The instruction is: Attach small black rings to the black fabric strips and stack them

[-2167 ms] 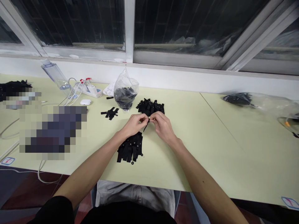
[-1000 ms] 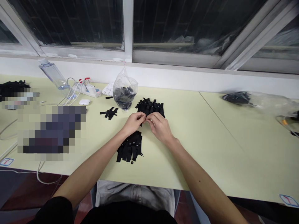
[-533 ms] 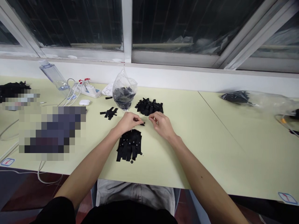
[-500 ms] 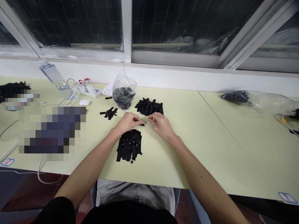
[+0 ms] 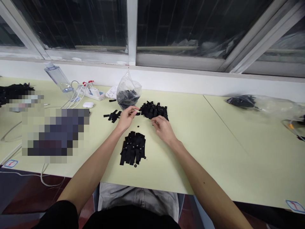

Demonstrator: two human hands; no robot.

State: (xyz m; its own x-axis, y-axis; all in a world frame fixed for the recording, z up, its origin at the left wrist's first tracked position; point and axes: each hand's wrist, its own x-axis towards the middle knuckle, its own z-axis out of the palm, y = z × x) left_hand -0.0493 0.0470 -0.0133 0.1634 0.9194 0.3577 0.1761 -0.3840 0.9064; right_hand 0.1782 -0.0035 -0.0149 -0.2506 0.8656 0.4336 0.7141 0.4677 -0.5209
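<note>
The left hand (image 5: 126, 119) has its thumb and fingers slightly parted beside a flat black fabric strip (image 5: 138, 114); whether it grips that, I cannot tell; the right hand (image 5: 164, 128) curls narrow at the near edge of a tangled heap of black strips (image 5: 153, 109), any hold hidden; a small black ring (image 5: 138, 126) lies on the pale green table (image 5: 202, 143); a brushing wrist could scatter it or skew the layered pile of white-marked black strips (image 5: 132, 149); overlapping strips could snag together.

The table (image 5: 214, 143) is bright, with soft, faint shadows near the arms (image 5: 202, 181). The windows (image 5: 195, 25) behind the table look dark, with pale streaks. Blocky squares (image 5: 57, 133) hide things on the table's left side.
</note>
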